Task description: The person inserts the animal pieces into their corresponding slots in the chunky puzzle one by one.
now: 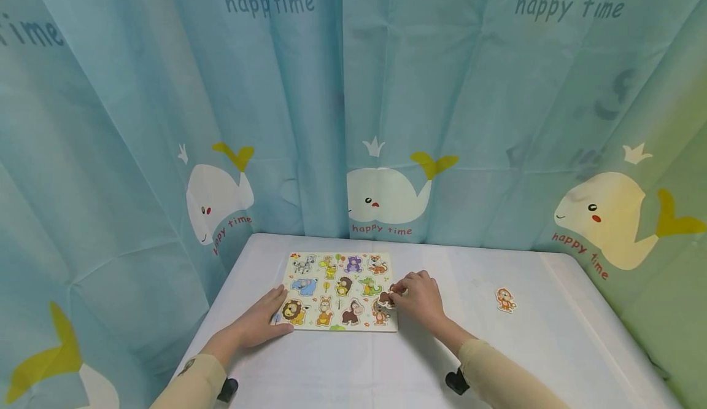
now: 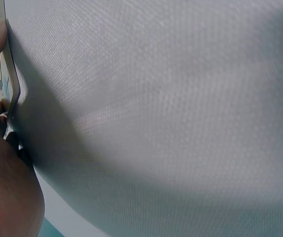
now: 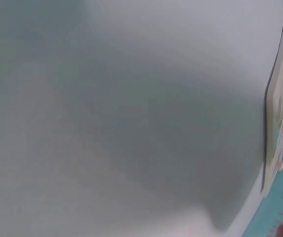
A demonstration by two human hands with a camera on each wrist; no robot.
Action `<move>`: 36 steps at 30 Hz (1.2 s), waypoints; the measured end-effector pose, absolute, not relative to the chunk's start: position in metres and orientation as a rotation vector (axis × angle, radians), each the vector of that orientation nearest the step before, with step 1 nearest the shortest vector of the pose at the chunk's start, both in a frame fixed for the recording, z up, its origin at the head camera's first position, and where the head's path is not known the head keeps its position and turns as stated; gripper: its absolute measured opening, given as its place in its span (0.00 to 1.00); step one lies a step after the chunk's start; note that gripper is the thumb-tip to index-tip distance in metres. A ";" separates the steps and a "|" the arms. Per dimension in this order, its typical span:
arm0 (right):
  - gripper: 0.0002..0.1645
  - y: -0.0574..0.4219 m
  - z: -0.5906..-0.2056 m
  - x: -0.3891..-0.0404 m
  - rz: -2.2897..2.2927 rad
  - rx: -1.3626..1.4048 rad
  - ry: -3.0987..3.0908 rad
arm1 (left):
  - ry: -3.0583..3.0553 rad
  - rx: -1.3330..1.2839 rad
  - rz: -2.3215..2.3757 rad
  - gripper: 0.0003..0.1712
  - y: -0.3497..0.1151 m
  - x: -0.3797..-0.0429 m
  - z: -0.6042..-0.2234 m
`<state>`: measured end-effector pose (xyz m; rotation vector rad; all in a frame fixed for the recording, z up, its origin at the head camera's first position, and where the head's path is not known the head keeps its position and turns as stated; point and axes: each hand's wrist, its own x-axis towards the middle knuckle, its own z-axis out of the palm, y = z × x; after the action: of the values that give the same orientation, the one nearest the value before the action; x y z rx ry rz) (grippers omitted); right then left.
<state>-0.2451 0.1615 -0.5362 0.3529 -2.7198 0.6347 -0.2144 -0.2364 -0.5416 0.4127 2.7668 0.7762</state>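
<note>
A flat animal puzzle board (image 1: 334, 322) lies on the white table, with rows of cartoon animal pieces, among them a lion, elephant and crocodile. My left hand (image 1: 259, 317) rests at its left side, fingers extended along the edge and thumb by the front corner. Over the board's right edge, my right hand (image 1: 421, 298) pinches a small brown animal puzzle piece (image 1: 385, 299); its exact animal is partly hidden by the fingers. Small round knobs on the board (image 3: 274, 128) show in the right wrist view. The left wrist view catches the thumb on the board's edge (image 2: 11, 74).
An orange-and-white animal puzzle piece (image 1: 505, 299) lies alone on the table (image 1: 442, 366), well right of the board. A blue curtain (image 1: 409, 89) printed with whales hangs behind the table's far edge.
</note>
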 end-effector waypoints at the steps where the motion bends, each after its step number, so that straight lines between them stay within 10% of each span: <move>1: 0.05 0.158 -0.536 -0.245 0.634 0.370 -2.715 | 2.766 0.408 0.769 0.56 -0.237 -0.215 -0.542; 36: 0.04 0.085 -0.548 -0.237 0.588 0.632 -2.745 | 2.787 0.388 0.770 0.55 -0.235 -0.213 -0.543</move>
<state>-0.2373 0.0851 -0.5484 0.6322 -2.7453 0.5877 -0.2131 -0.2347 -0.5430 0.3876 2.7866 0.7696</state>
